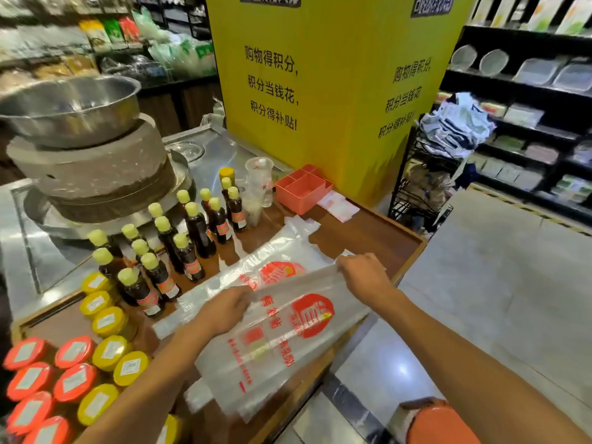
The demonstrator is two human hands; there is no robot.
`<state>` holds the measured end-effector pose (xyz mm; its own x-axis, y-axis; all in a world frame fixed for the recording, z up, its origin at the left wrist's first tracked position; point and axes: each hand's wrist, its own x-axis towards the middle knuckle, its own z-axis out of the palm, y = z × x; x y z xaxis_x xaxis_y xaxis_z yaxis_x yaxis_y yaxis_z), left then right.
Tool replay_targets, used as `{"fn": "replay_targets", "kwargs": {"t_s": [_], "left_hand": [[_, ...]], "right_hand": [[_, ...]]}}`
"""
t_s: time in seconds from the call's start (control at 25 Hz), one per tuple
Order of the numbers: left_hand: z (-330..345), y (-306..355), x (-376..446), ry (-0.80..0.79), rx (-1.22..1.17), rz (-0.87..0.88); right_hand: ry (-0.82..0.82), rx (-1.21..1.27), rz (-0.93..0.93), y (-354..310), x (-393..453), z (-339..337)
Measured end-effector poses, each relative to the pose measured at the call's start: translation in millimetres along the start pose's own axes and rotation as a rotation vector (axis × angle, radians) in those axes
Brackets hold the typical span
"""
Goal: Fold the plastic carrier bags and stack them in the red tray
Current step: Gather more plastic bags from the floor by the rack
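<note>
A clear plastic carrier bag [282,341] with red print hangs lifted above the brown counter, tilted towards me. My left hand [224,310] grips its left edge. My right hand [365,275] pinches its upper right corner. Under it a second printed bag [256,267] lies flat on the counter. The red tray [302,187], with dividers inside, stands at the far end against the yellow pillar. A small folded white and red piece [338,205] lies on the counter just right of the tray.
Dark sauce bottles with yellow caps [189,238] stand left of the bags. Jars with yellow and red lids [83,363] fill the near left. A stone mill with a steel bowl [83,161] stands behind. Clear cups [259,181] stand beside the tray. The counter edge [413,251] drops to the floor on the right.
</note>
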<state>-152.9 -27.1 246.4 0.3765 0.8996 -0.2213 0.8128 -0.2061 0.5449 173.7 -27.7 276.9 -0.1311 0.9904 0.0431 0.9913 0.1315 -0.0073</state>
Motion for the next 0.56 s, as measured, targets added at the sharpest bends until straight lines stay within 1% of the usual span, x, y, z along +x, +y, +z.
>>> {"fn": "replay_targets", "kwargs": {"t_s": [0.16,0.32,0.4,0.48,0.56], "left_hand": [[21,-13,30,0.052,-0.040,-0.139],[46,-25,61,0.122,-0.059,-0.340],[51,-26,72,0.187,-0.068,-0.434],[56,-29,85,0.248,-0.052,-0.528],[61,-30,99,0.275,-0.001,-0.607]], "right_hand": [[-0.069,0.027,-0.054,5,55,25],[-0.159,0.066,-0.169,8,115,60],[-0.172,0.041,-0.238,8,141,73],[-0.205,0.052,-0.290,11,169,86],[-0.234,0.080,-0.350,16,194,102]]}}
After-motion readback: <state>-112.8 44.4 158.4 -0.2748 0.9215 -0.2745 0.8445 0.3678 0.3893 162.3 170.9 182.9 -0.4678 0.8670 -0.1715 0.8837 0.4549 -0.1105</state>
